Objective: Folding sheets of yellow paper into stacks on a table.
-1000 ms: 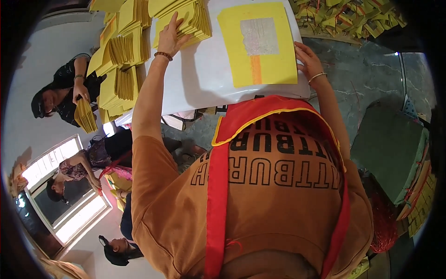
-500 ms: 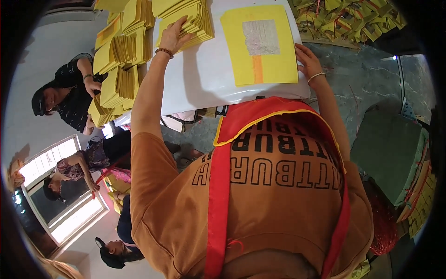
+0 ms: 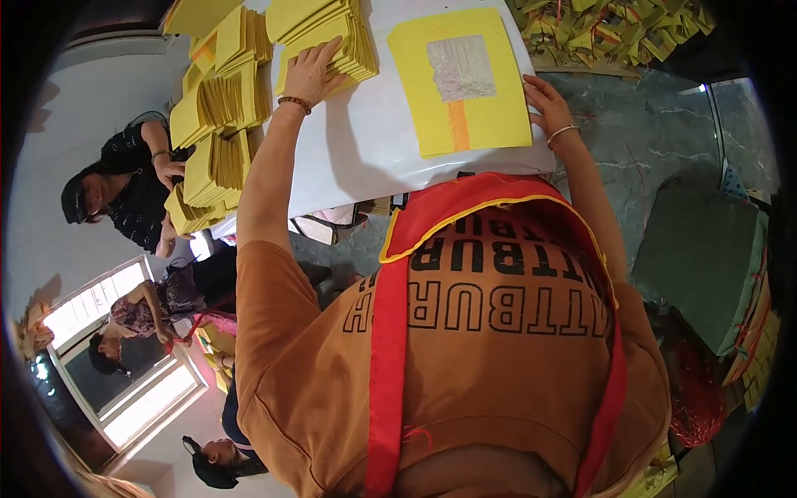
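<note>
My left hand (image 3: 312,73) lies on a stack of folded yellow paper (image 3: 355,51) at the far left of the white-covered table (image 3: 357,141). Its fingers are stretched over the top fold, with the thumb apart at the near side. At the table's right edge is my right hand (image 3: 548,114), its fingers extended and slightly parted against the side of a flat yellow sheet pile (image 3: 407,91). The top sheet carries a silvery rectangular patch (image 3: 462,68) and an orange strip (image 3: 458,126) below it. Neither hand grips anything visibly.
More folded yellow bundles (image 3: 217,108) crowd the table's left side, where a co-worker's hand (image 3: 170,170) touches them. Other people are farther left. Tied yellow papers (image 3: 614,33) are heaped at the far right. A green padded block (image 3: 701,257) and red strands (image 3: 696,407) lie right.
The whole view has shifted slightly. My left hand stays on the folded stack, its fingers a little more spread. My right hand remains at the sheet's edge.
</note>
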{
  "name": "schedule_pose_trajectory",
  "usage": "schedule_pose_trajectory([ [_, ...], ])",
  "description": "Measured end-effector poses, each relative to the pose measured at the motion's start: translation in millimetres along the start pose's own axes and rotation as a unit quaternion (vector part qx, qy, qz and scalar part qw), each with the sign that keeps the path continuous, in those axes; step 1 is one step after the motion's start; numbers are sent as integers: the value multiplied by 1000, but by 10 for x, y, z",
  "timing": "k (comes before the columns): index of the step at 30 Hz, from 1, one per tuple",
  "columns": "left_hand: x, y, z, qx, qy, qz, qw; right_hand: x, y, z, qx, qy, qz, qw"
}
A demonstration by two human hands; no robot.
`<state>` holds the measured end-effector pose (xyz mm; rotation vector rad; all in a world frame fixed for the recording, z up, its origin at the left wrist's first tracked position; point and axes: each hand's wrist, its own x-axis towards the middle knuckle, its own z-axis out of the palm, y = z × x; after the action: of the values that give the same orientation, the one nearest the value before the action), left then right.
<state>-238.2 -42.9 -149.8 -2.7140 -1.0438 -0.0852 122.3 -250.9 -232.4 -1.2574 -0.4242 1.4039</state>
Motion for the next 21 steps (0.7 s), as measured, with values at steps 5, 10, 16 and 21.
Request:
schedule_pose_trajectory([
  [5,-8,-69,51,-11,-11,15,1000,24,34,-28,-2,1,-2,1000],
  [10,-4,-74,14,-77,0,11,997,-12,-15,6,-1,-7,2,1000],
  [16,-5,-52,-28,-102,-17,-15,995,-31,-2,-4,-12,-11,-10,1000],
  [21,-35,-8,-30,-98,-16,-23,995,-43,19,11,-6,-12,-12,1000],
])
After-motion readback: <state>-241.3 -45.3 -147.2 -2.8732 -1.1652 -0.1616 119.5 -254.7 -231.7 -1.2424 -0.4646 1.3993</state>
